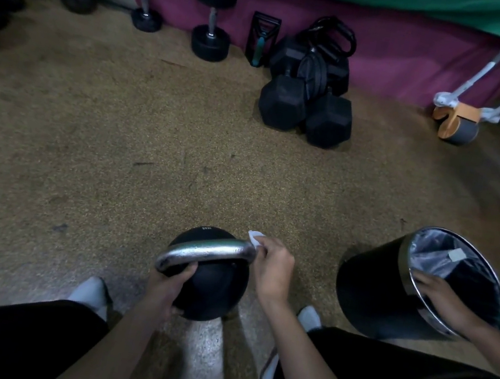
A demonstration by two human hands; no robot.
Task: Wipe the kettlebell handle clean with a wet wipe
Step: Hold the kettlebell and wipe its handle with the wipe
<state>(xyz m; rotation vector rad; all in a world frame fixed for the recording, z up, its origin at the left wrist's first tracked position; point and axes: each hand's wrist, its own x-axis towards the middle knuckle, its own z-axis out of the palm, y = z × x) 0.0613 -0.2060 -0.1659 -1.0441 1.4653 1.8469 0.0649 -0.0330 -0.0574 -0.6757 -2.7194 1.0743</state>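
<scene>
The picture is dim and soft, the dark weights at the back sinking into shadow. Glare runs along the kettlebell handle and a pale patch lights the floor below it. Wide-angle bending and blur smear the right edge.

Speckled brown floor with black kettlebell, tilted black bin, hex dumbbells, ab roller.

Most of wet wipe hidden in right hand (one corner shows), kettlebell marking too small to read
</scene>
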